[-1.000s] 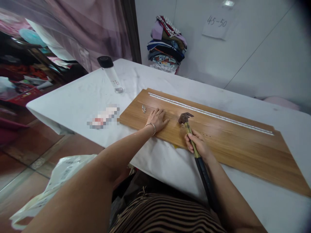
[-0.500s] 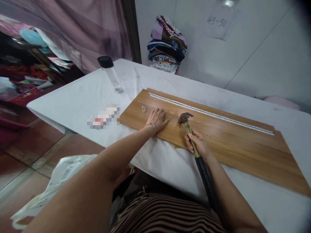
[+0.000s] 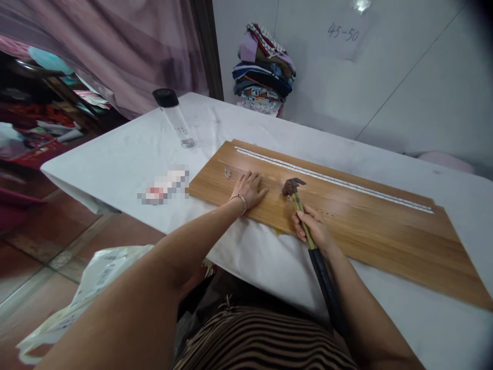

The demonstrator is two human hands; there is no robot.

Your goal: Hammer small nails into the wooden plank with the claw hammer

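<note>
My left hand [image 3: 248, 190] lies flat on a long wooden board [image 3: 377, 221], its fingers spread. Just beyond it, near the board's left end, is a small cluster of metal nails [image 3: 227, 172]. My right hand [image 3: 313, 226] is closed around the handle of a claw hammer [image 3: 296, 198], whose rusty head is over the board to the right of my left hand. A row of small dark dots [image 3: 327, 213] marks the board beside the hammer. Along the far side runs a white strip with a dark line [image 3: 331, 180]. What lies under the hammer head is hidden.
The board rests on a white-covered table [image 3: 115, 154]. A clear bottle with a black lid [image 3: 175, 118] stands at the back left, near a blurred-out pinkish item [image 3: 165, 185]. Folded clothes [image 3: 264, 72] are stacked by the wall. A plastic bag [image 3: 96, 277] is at lower left.
The view has shifted very slightly. Both hands, the hammer and the nails keep their places on the board.
</note>
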